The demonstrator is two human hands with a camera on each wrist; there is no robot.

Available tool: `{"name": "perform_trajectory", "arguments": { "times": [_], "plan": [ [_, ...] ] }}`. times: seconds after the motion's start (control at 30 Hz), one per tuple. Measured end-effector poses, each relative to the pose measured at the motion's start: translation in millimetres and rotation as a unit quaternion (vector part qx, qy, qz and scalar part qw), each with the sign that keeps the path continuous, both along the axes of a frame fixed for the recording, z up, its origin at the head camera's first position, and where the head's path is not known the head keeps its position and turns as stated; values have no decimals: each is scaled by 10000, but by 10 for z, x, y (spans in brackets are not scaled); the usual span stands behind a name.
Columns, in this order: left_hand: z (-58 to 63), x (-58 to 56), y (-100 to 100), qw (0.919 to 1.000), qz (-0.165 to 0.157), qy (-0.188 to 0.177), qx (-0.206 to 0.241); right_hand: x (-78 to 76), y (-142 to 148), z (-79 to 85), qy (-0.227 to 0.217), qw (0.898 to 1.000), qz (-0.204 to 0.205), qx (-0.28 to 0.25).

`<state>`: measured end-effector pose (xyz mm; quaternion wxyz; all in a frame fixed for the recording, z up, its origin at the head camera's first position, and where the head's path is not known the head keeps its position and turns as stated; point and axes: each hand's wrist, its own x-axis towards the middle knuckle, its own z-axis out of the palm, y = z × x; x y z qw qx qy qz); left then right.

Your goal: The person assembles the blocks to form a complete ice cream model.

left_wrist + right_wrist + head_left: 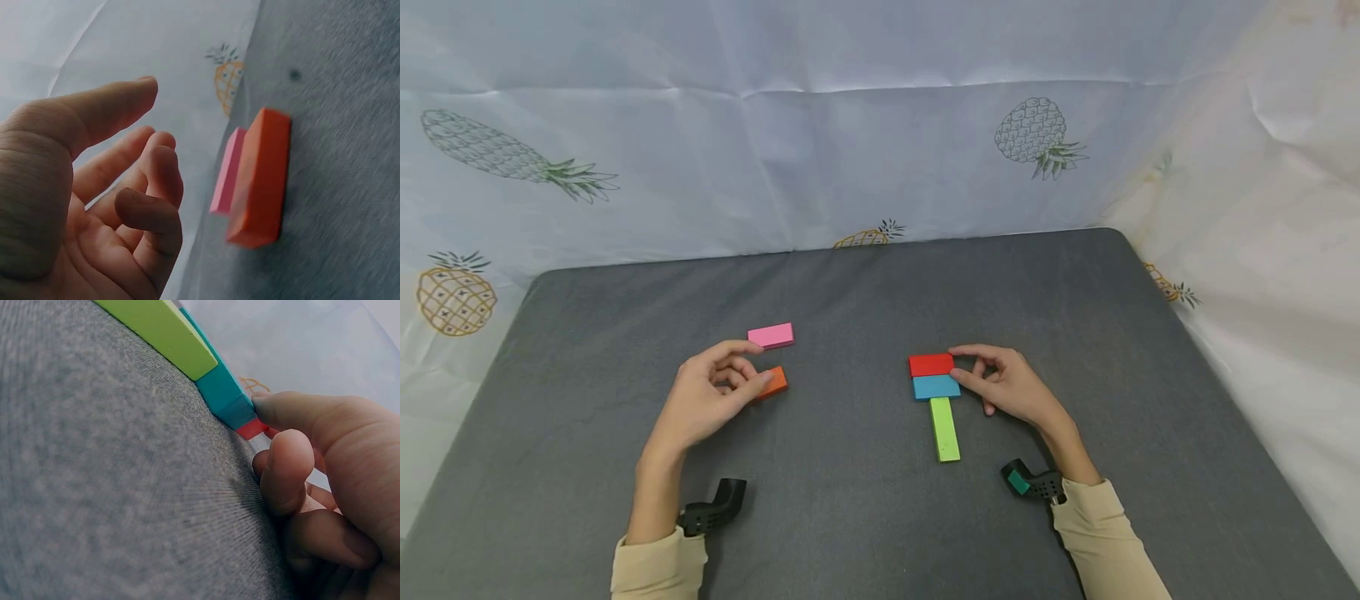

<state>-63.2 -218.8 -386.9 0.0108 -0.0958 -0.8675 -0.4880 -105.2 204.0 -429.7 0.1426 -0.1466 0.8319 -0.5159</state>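
Above the left end of an orange block (780,382) is my left hand (711,392), thumb and index finger spread apart. The left wrist view shows a gap between those fingers and the orange block (259,178). Just behind lies a pink block (771,336), near the index fingertip. My right hand (1007,387) pinches the right end of a red block (930,365) between thumb and index finger. The thumb also touches the end of a blue block (936,387), which lies flat against the red one. A light green block (945,429) extends from the blue block toward me.
A dark grey cloth (850,492) covers the table. White curtain fabric (820,158) printed with pineapples hangs behind the far edge and along the sides. Black camera mounts sit on the left wrist (715,507) and right wrist (1033,482).
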Motion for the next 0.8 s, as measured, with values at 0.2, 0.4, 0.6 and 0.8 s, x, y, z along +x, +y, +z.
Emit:
{"name": "perform_trajectory", "arguments": {
  "times": [0.2,0.4,0.6,0.8],
  "plan": [
    [35,25,-136,9996,47,-251,-142,6,-2,19,-29,10000,4,55],
    [55,38,-209,9988,110,-366,-294,1,-2,20,-85,9999,-7,83],
    [33,46,-280,9969,104,-591,-513,-5,2,20,-79,9999,9,71],
    [-9,52,-355,9938,-28,-831,-739,-7,0,23,-82,10000,28,34]
  ]
}}
